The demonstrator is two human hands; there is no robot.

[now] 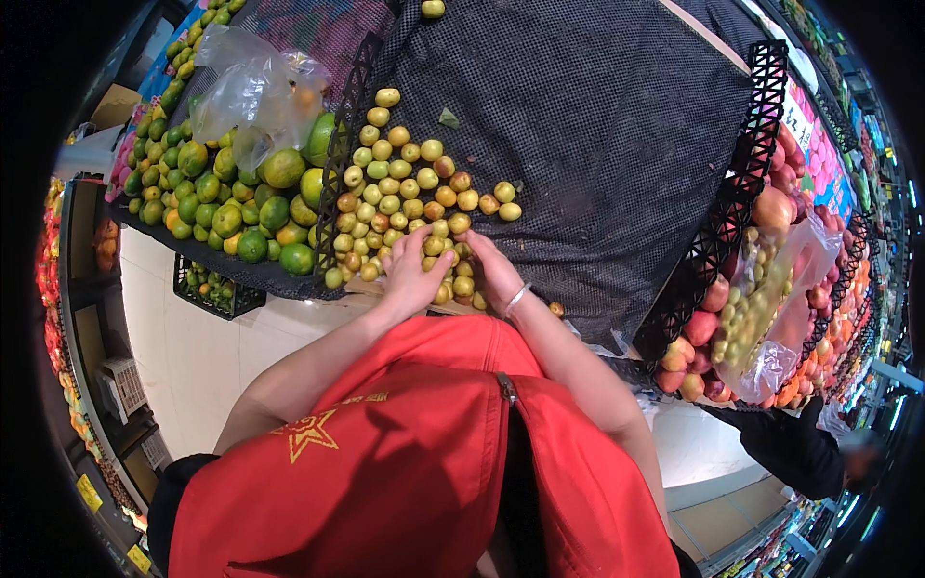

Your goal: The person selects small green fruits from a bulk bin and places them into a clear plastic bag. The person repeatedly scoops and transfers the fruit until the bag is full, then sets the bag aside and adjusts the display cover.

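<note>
Small round yellow-green fruits, some with brown-red patches [399,169], are spread over the left part of a stand covered with black mesh cloth [592,137]. At the stand's near edge, my left hand [415,272] rests on the fruits with its fingers spread. My right hand [493,267], with a bracelet at its wrist, lies against the right side of the same pile, its fingertips touching fruits. Several fruits sit between the two hands. Whether either hand grips a fruit cannot be told, as the palms are hidden.
A black plastic lattice divider [347,137] separates green citrus fruits [282,169] and a clear plastic bag [242,87] at the left. Beyond another lattice divider [751,137] lie red fruits [701,328] and a bag of small green fruits [755,303]. A person in dark clothing [780,448] is at the right.
</note>
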